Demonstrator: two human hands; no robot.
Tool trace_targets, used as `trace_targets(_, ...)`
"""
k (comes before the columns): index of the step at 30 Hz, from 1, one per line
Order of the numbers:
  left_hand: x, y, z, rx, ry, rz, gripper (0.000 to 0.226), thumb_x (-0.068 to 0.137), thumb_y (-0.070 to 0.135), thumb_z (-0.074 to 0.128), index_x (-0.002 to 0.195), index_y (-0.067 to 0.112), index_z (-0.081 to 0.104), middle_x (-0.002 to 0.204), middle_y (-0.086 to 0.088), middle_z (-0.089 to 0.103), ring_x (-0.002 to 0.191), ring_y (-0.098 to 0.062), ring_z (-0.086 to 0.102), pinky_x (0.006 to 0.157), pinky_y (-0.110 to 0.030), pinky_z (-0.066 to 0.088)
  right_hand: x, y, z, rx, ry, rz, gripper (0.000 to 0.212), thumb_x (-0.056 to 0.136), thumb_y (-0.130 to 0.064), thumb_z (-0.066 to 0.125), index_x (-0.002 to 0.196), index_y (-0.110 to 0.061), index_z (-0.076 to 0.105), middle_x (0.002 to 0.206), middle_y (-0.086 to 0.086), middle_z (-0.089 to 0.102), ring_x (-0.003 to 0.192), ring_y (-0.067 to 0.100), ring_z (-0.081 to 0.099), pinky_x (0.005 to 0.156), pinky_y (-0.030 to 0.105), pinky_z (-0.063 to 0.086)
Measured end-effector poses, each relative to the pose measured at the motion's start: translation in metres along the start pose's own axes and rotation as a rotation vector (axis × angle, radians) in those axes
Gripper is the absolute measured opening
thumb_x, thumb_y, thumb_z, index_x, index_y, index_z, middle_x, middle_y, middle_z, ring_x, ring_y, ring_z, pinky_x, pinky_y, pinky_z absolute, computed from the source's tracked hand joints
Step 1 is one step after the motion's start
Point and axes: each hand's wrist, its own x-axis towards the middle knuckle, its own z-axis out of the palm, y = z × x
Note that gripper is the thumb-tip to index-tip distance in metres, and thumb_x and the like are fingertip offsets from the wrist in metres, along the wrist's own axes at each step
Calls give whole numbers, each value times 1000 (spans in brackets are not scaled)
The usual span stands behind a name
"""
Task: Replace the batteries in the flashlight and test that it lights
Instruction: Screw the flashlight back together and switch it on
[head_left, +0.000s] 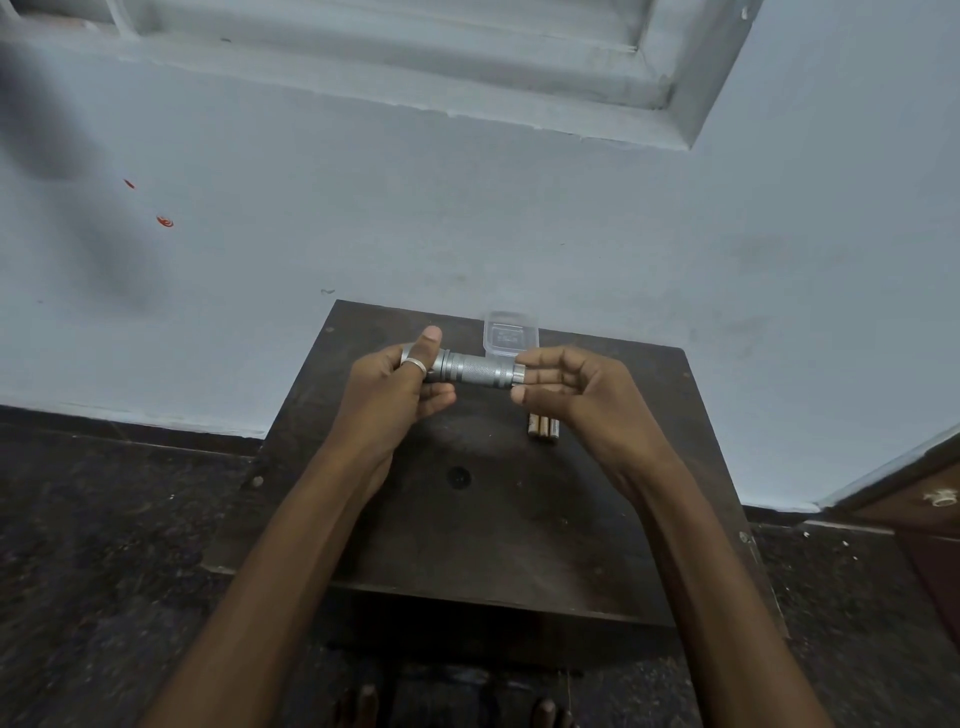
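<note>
Above the desk (597, 519) the flashlight (475, 369) lay crosswise, its head clenched in the left hand (395, 395), its tail cap pinched by the right hand's (576, 395) fingers (535, 364), batteries (543, 428) waiting below.

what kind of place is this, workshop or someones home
Most likely a room in a home, not a workshop: a plain painted wall with a window frame, a dark stone floor and one small wooden table.
</note>
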Motion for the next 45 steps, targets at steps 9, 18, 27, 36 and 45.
trace_targets(9, -2, -1, 2, 15, -22, 3, 36, 96, 38, 61, 98, 4, 70, 84, -10, 65, 64, -6, 63, 68, -23, 59, 0, 5, 10, -169, -40, 133, 52, 102, -46, 47, 87, 0, 65, 71, 7, 65, 66, 17, 66, 60, 26, 52)
trace_targets(18, -1, 1, 1, -20, -12, -11, 32, 96, 38, 61, 93, 7, 71, 79, -3, 66, 61, -4, 64, 67, -22, 58, -3, 0, 4, -68, -50, 12, 29, 86, -7, 75, 115, -9, 67, 80, 2, 71, 72, 8, 68, 68, 20, 56)
trace_targets(27, -4, 4, 3, -28, -10, -16, 28, 96, 37, 62, 87, 12, 71, 73, 1, 67, 60, -4, 64, 67, -22, 59, -2, 0, 3, -27, -52, 17, 22, 89, -5, 71, 110, 1, 69, 83, 12, 72, 72, 9, 69, 70, 21, 59)
trace_targets(36, -6, 5, 4, -23, -24, -4, 28, 97, 37, 61, 87, 12, 71, 69, 5, 67, 59, -4, 63, 65, -22, 59, -5, -1, 15, -74, -5, 165, 54, 99, -52, 50, 81, -4, 68, 64, 12, 66, 57, 21, 66, 50, 25, 50)
trace_targets(45, -3, 5, 0, -41, 12, -17, 29, 96, 38, 62, 88, 12, 71, 69, 4, 68, 61, -5, 65, 66, -22, 58, -4, -5, 6, -30, -1, 2, 33, 83, -1, 76, 115, -8, 69, 91, 8, 74, 76, 6, 69, 69, 17, 57)
